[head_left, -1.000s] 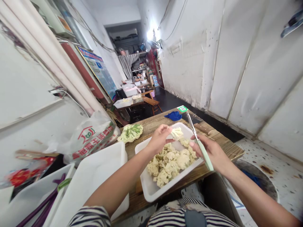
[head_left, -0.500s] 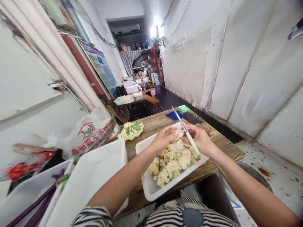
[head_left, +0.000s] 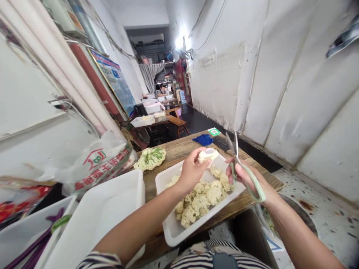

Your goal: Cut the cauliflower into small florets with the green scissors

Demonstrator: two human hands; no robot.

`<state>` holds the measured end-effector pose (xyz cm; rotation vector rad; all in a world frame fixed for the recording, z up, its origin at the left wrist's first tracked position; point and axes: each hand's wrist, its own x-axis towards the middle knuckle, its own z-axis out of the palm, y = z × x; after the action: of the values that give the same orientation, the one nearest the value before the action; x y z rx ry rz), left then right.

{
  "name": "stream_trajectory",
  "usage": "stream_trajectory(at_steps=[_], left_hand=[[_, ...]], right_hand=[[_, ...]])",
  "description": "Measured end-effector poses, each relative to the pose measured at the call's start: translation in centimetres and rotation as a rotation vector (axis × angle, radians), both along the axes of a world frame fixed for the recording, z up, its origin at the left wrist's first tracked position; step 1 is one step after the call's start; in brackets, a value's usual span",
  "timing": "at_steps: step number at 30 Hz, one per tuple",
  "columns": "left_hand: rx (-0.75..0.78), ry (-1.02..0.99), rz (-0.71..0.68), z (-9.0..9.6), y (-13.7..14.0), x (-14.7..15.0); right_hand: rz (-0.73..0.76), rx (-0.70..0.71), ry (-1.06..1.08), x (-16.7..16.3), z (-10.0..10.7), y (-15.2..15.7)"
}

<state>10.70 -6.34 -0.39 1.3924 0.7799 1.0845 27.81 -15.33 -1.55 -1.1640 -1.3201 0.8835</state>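
Between the fingers and thumb of my left hand point(head_left: 193, 170) is a pale cauliflower piece point(head_left: 208, 156), held over the far part of a white tray point(head_left: 174, 239). Cut cauliflower florets point(head_left: 200, 200) are heaped in that tray. My right hand point(head_left: 249, 177) grips scissors point(head_left: 259, 188) with light green handles, off the tray's right side. The scissor blades point up and away, spread apart, clear of the cauliflower piece. A larger cauliflower chunk point(head_left: 150, 158) with green stems lies on the wooden table point(head_left: 179, 146) beyond the tray.
Left of the table stand a white bin point(head_left: 131, 186) and another container holding purple eggplants point(head_left: 39, 248). A printed plastic bag point(head_left: 98, 164) sits behind them. A blue cloth item point(head_left: 203, 139) and a QR card point(head_left: 214, 131) lie at the far edge. A person point(head_left: 162, 89) is in the background.
My hands have moved apart. The scissors have swung right and their blades have opened, while my left hand holds the cauliflower piece up in plainer view.
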Motion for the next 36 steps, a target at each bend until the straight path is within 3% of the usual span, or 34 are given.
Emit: stream_trajectory(at_steps=[3, 6, 10, 17, 23, 30, 36], left_hand=[[0.197, 0.116, -0.021, -0.3, 0.0, 2.2], [0.308, 0.204, -0.091, -0.5, -0.7, 5.2], [0.378, 0.243, -0.192, -0.7, -2.1, 9.4], [0.788, 0.302, -0.303, -0.6, -5.3, 16.1], [0.849, 0.32, -0.423, -1.6, -8.0, 19.9], [0.951, 0.385, -0.627, -2.7, -9.4, 22.0], [0.868, 0.321, -0.768, -4.2, -10.2, 24.1]], right_hand=[[0.038, -0.111, 0.009, 0.8, -0.6, -3.4], [-0.038, -0.189, 0.064, 1.7, -1.2, -6.0], [-0.141, -0.234, 0.119, 3.8, -1.7, -8.5], [-0.248, -0.228, 0.226, 6.9, -2.9, -12.1], [-0.364, -0.194, 0.306, 8.7, -4.7, -14.6], [-0.397, -0.194, 0.36, 10.4, -6.0, -17.3], [-0.486, -0.176, 0.368, 11.3, -7.1, -19.1]])
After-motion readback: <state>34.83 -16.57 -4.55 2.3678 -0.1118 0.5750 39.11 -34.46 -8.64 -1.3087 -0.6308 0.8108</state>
